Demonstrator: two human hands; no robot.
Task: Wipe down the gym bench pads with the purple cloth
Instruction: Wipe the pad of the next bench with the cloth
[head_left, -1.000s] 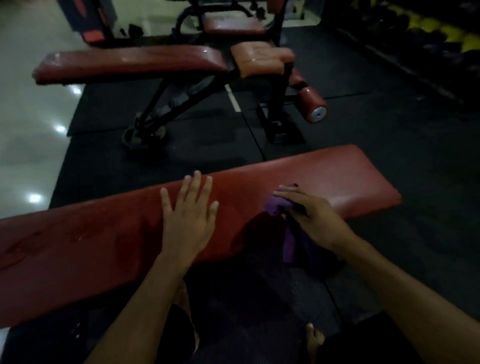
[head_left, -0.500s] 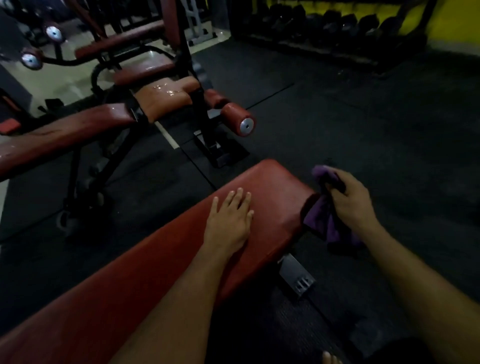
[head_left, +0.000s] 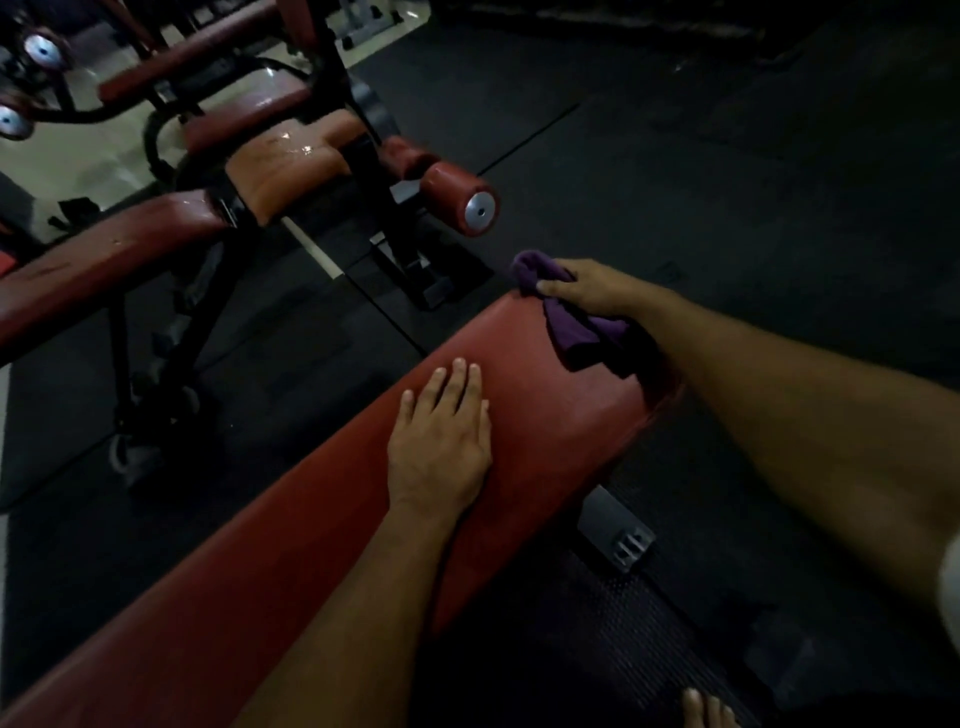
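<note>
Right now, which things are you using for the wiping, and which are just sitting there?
Using:
purple cloth, gripped in the right hand
near red bench pad, with the left hand resting flat on it

Just there:
other red bench behind, which looks wet
red roller pad with a silver end cap
black floor mats
grey metal bracket under the pad

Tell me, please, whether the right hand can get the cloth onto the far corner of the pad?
Probably yes: the right hand already holds the cloth at the pad corner, unobstructed.
</note>
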